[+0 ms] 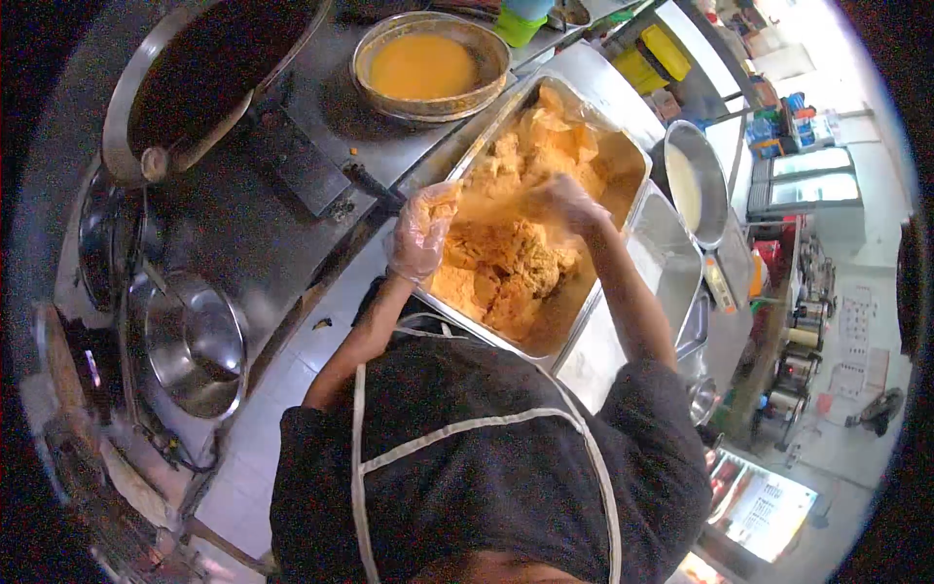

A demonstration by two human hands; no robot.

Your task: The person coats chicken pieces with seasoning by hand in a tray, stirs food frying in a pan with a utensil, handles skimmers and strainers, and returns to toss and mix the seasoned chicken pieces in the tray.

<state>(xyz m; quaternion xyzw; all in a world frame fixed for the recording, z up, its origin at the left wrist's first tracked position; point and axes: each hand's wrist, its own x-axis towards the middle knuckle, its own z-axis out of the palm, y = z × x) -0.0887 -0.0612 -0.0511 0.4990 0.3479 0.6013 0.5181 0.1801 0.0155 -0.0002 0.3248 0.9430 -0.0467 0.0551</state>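
A deep rectangular metal pan (632, 156) in front of me holds orange-yellow breading powder (574, 321) and a heap of lumpy, coated pieces (520, 258). My left hand (420, 232), in a clear plastic glove, is at the pan's left side. Its fingers are curled, with orange crumbs on them; what lies inside is hidden. Over the middle of the pan, my right hand (569, 204) is smeared by motion above the pieces, so its fingers cannot be made out. Crumpled clear plastic (574, 112) lies at the far end of the pan.
A bowl of orange liquid (425, 66) stands beyond the pan, left of its far end. At upper left is a large wok (146, 83) of dark liquid. An empty steel pot (195, 346) sits lower left. To the right are a metal tray (666, 238) and a bowl of pale liquid (686, 185).
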